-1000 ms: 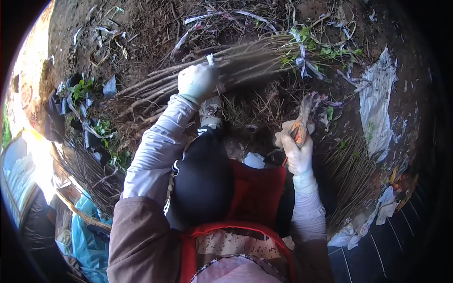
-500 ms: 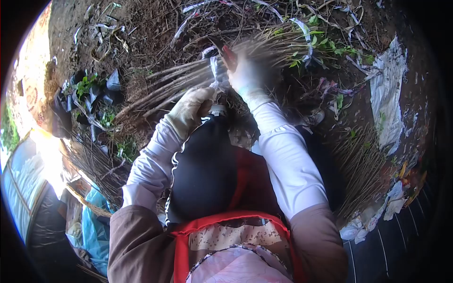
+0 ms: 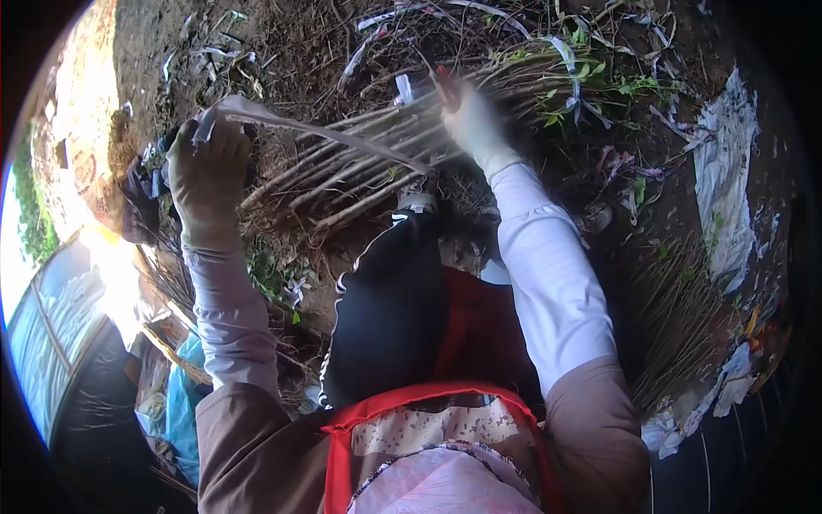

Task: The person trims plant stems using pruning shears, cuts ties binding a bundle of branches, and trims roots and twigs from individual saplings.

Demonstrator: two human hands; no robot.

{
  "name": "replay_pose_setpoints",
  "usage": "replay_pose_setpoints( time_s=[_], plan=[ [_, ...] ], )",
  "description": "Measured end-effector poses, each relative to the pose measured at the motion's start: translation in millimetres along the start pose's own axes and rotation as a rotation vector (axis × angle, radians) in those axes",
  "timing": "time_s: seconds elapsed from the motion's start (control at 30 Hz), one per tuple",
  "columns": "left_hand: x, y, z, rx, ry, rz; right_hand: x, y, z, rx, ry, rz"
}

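A bundle of thin woody stems [image 3: 360, 171] lies across the ground in front of me, with green leaves at its right end. My left hand [image 3: 210, 176], in a pale glove, is closed on a whitish strip [image 3: 317, 130] that stretches right to the stems. My gloved right hand [image 3: 476, 128], smeared by motion, is wrapped round a red-handled cutting tool [image 3: 447, 84] with a thin dark blade. It is above the bundle; whether the tool touches the stems I cannot tell. A short white tie [image 3: 404, 90] shows at the bundle's upper edge.
More stems [image 3: 685, 317] lie at my right, near a torn white sheet [image 3: 724, 180]. Blue plastic [image 3: 184, 403] lies at the lower left. My dark-clothed knee [image 3: 390, 300] is just below the bundle. Loose strips and twigs litter the soil.
My left hand has moved left and up from beside the bundle, drawing the whitish strip out long. My right hand with the red-handled tool has shifted slightly right. The whole view has also shifted.
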State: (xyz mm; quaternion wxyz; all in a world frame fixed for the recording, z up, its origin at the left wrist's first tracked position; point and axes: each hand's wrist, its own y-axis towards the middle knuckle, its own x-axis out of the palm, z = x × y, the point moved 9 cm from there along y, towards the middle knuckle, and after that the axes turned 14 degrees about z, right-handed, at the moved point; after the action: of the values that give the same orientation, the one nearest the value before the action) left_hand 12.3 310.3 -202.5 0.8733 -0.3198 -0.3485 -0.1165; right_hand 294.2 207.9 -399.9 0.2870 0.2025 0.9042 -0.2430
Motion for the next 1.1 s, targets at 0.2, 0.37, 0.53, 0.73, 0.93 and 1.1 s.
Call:
replay_pose_setpoints(
  time_s=[0.2, 0.37, 0.53, 0.73, 0.93, 1.1],
  plan=[
    [79.8, 48.8, -34.2, 0.082, 0.043, -0.161, -18.9, -79.2, -79.1, 0.289, 1.211, -0.358],
    [203.3, 48.2, -47.3, 0.351, 0.217, -0.495, -80.9, -80.4, -108.8, 0.148, 0.979, -0.581],
    [118.5, 102.5, -65.0, 0.335, 0.588, 0.062, -329.5, 9.4, -5.8, 0.066, 0.421, 0.143],
    [80.1, 84.0, -242.8, 0.455, 1.755, -0.155, -545.8, -0.5, 123.0, 0.085, 0.208, 0.944],
    [37.2, 89.6, -316.0, 0.641, 2.425, -0.385, -453.0, 13.1, 154.0, 0.101, -0.513, 0.768],
    [41.6, 102.3, -305.3, 0.726, 2.366, -0.344, -276.6, 41.3, 177.9, 0.168, 0.057, 0.369]
  ],
)
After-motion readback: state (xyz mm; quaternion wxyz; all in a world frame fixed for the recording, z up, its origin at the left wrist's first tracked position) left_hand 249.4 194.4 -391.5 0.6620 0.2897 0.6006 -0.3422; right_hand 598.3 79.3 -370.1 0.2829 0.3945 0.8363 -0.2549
